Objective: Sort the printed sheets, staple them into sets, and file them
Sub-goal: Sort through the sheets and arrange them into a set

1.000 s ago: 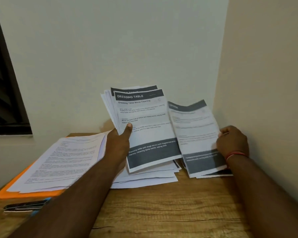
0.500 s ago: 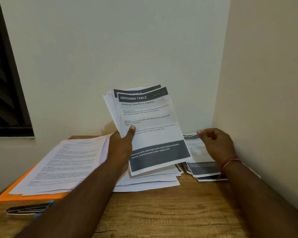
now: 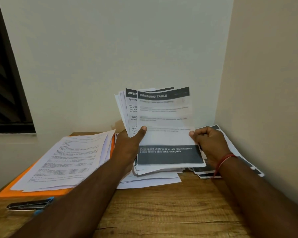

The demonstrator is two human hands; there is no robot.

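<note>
My left hand (image 3: 129,148) grips a fanned stack of printed sheets (image 3: 127,114) upright above the table, thumb on the front. The front sheet (image 3: 167,127), headed "DRESSING TABLE" with dark bands at top and bottom, is slid out to the right. My right hand (image 3: 208,143) pinches its right edge. On the table at the far right lies a small pile of sorted sheets (image 3: 230,143) with dark bands, partly hidden behind my right hand. More loose sheets (image 3: 151,181) lie under the held stack.
A thick pile of text pages (image 3: 64,160) rests on an orange folder (image 3: 33,192) at the left. A black and blue stapler (image 3: 29,205) lies near the table's front left edge. Walls close in behind and at the right of the wooden table (image 3: 162,212).
My right hand laid a sheet on the right-hand pile, let it go, then came back left and took the front sheet's right edge. That sheet has slid right off the stack.
</note>
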